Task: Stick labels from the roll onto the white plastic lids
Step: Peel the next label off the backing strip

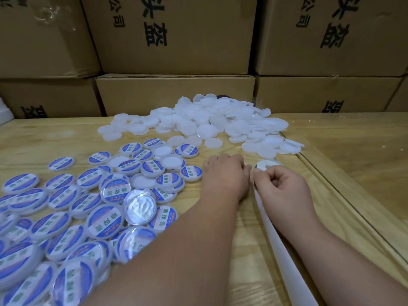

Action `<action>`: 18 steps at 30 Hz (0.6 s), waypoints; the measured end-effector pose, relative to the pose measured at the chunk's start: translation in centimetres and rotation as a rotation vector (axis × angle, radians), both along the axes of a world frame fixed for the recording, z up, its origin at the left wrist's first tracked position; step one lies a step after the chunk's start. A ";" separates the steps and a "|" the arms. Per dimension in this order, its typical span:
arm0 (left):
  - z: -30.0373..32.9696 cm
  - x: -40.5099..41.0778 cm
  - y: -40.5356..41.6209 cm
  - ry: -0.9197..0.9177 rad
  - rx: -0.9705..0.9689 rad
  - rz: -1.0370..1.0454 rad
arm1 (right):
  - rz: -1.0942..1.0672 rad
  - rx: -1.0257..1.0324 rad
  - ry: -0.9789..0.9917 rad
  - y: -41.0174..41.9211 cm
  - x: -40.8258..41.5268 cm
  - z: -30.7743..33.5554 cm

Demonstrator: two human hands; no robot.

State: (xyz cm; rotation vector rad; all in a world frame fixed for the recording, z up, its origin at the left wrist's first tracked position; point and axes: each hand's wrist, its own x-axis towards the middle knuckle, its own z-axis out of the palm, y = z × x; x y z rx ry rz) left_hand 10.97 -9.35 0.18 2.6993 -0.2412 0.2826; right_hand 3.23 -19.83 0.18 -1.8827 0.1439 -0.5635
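Now both my hands meet at the label strip.
Right hand [280, 186] pinches the label strip [276, 230]; left hand [225, 175] beside it, grip hidden.

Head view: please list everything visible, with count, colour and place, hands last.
Plain lids: a large heap, white, far centre of the table.
Labelled lids: many, blue-and-white labels, spread on the left.
Backing strip: one, white, runs from the hands toward the near edge.
Table: one, light wood.
Cardboard boxes: several, brown, stacked behind the table.
Left hand: fingers curled, beside the strip's end.
Right hand: fingers curled at the strip's end.
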 end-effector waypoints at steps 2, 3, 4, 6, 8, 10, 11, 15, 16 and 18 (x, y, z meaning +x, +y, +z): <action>0.0 -0.9 0.3 -0.007 -0.006 0.004 | 0.019 -0.030 0.039 -0.2 -0.4 0.1; -0.1 -1.5 0.5 -0.011 -0.016 0.010 | 0.038 -0.053 0.064 -0.3 -0.6 0.2; -0.3 -2.1 0.8 -0.010 -0.022 0.024 | 0.056 -0.075 0.087 -0.4 -0.7 0.2; -0.7 -3.5 1.3 0.003 -0.011 0.078 | 0.090 -0.098 0.120 -0.4 -1.0 0.4; -0.9 -4.8 1.8 0.019 0.006 0.121 | 0.132 -0.094 0.158 -0.6 -1.2 0.6; -1.2 -6.4 2.4 0.028 0.015 0.117 | 0.189 -0.070 0.203 -0.8 -1.5 0.8; -1.3 -7.2 2.8 0.020 0.003 0.106 | 0.209 -0.067 0.223 -0.9 -1.6 0.9; -1.5 -9.5 4.0 -0.001 -0.073 0.087 | 0.227 -0.110 0.259 -0.9 -1.7 1.2; -1.4 -9.5 4.2 0.009 -0.087 0.086 | 0.227 -0.123 0.262 -0.9 -1.7 1.2; -1.0 -9.5 4.3 0.030 -0.106 0.089 | 0.223 -0.147 0.263 -1.1 -1.6 1.1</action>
